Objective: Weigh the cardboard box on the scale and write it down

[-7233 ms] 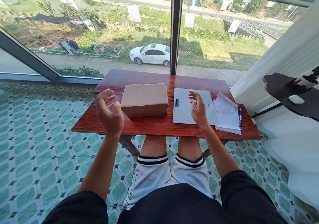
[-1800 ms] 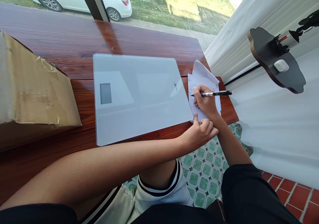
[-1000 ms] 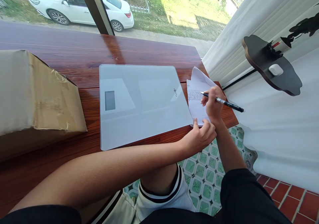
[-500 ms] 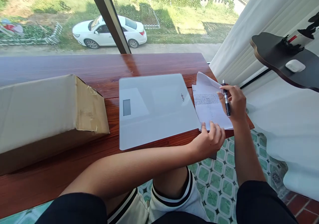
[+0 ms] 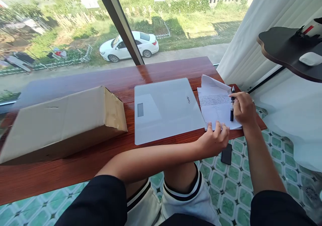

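My right hand (image 5: 243, 109) holds a black pen (image 5: 232, 102) upright over the right edge of a stack of white papers (image 5: 214, 106) with printed lines. My left hand (image 5: 214, 140) reaches across my body, and its fingers press the near edge of the papers at the table's front. A white glass scale (image 5: 166, 108) lies flat just left of the papers on the red-brown wooden table (image 5: 80, 165). A brown cardboard box (image 5: 62, 122) sits further left.
A large window with a dark frame post (image 5: 118, 21) stands behind the table. White curtains (image 5: 254, 41) hang at the right. A dark shelf (image 5: 286, 48) with a white object sticks out at the upper right. A black phone (image 5: 226, 154) lies on the green tiled floor.
The view has swung left, bringing the whole box into sight. My right hand stopped writing, turned the pen upright and moved to the papers' right edge. My left hand stays on the papers.
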`<control>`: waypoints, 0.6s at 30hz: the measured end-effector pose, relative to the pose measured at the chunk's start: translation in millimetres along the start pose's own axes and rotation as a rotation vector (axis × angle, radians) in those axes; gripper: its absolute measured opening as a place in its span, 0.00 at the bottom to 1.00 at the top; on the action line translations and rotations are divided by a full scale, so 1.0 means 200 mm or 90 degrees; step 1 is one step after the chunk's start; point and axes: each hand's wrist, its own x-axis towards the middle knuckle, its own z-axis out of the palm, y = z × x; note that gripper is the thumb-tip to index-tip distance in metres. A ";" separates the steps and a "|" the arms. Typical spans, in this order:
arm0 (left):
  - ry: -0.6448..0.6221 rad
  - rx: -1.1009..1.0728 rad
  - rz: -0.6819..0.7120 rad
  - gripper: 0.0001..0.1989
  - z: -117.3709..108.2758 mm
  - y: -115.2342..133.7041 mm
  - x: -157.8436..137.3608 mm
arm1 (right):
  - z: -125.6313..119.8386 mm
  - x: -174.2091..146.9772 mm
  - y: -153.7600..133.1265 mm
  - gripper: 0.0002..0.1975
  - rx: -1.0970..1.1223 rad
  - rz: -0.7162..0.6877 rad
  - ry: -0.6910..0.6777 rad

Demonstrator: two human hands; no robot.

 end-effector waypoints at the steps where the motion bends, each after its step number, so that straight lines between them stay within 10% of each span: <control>1: -0.007 0.004 0.003 0.28 0.00 0.00 0.00 | 0.01 0.00 0.00 0.15 -0.025 0.010 -0.012; 14: -0.008 0.026 -0.006 0.27 0.04 0.02 0.02 | 0.12 0.00 0.10 0.12 -0.022 0.116 -0.118; 18: 0.051 -0.041 0.117 0.23 -0.04 -0.04 0.01 | 0.13 0.01 0.12 0.14 0.031 0.161 -0.144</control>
